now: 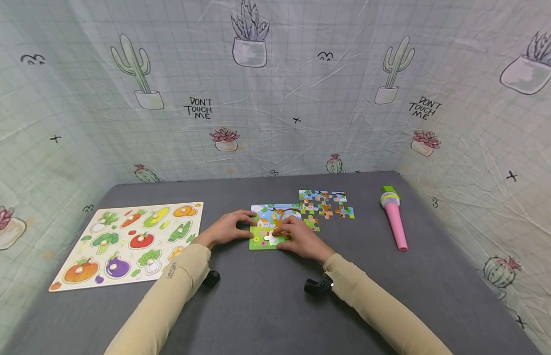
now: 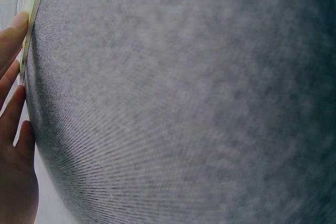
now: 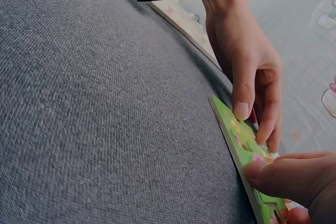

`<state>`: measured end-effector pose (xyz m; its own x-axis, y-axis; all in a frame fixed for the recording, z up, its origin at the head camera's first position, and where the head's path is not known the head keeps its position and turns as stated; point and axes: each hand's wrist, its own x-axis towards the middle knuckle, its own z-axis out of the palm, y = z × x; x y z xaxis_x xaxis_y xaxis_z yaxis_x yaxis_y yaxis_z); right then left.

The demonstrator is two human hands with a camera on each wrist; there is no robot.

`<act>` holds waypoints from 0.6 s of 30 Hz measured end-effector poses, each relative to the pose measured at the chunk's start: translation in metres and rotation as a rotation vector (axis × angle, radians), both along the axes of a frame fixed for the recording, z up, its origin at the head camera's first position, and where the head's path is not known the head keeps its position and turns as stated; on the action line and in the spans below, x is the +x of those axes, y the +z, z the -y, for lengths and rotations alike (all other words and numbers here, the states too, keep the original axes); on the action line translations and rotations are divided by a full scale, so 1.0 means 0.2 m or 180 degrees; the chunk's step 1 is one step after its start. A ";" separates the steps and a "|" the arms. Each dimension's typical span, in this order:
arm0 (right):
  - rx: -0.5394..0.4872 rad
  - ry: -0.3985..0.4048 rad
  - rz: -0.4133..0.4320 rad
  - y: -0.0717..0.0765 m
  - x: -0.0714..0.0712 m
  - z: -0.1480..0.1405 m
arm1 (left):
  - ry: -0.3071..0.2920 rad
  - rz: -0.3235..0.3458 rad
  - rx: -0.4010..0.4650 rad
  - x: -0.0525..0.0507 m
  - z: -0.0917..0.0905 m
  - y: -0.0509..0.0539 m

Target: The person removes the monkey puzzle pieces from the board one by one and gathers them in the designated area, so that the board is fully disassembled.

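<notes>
A jigsaw board (image 1: 263,244) with a house and green grass lies between the hands. The left hand (image 1: 231,228) rests at the board's left side, its fingers touching the edge; in the left wrist view its fingers (image 2: 13,114) are fairly straight against the board. Over the board's lower right, the right hand (image 1: 304,240) holds a puzzle piece (image 1: 273,238) with its fingertips. Its thumb (image 3: 268,176) lies at the board's near edge in the right wrist view. The right hand's palm hides part of the board. Loose puzzle pieces (image 1: 325,212) lie beyond the right hand.
A large vegetable peg board (image 1: 144,264) lies on the left of the grey table (image 1: 257,305), partly under the left sleeve. On the right lies a pink toy microphone (image 1: 396,224). A patterned curtain (image 1: 275,98) encloses the table's back and sides.
</notes>
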<state>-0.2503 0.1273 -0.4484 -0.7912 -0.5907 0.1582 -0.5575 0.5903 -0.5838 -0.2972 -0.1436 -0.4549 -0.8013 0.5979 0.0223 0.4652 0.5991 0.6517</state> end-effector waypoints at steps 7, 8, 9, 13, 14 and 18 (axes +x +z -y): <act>-0.0038 0.0178 -0.0048 -0.01 0.01 -0.01 | 0.0015 -0.0001 0.0001 -0.01 0.01 -0.01; -0.0036 0.0167 -0.0067 0.00 0.01 -0.01 | 0.0018 -0.0002 0.0003 -0.01 0.01 -0.01; -0.0020 0.0152 -0.0090 -0.01 0.01 -0.01 | 0.0019 -0.0003 0.0002 -0.01 0.01 -0.02; 0.0057 0.0100 -0.0161 0.00 0.01 -0.01 | 0.0017 -0.0014 -0.0008 0.00 0.00 -0.01; 0.0071 0.0101 -0.0173 0.00 0.01 0.00 | 0.0024 -0.0006 0.0005 0.00 0.00 -0.01; 0.0079 0.0131 -0.0132 0.01 0.00 0.00 | 0.0056 0.0012 0.0046 0.01 -0.01 0.00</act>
<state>-0.2497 0.1271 -0.4466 -0.7591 -0.6268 0.1755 -0.6051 0.5802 -0.5451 -0.2946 -0.1421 -0.4545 -0.8117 0.5834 0.0279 0.4523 0.5977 0.6620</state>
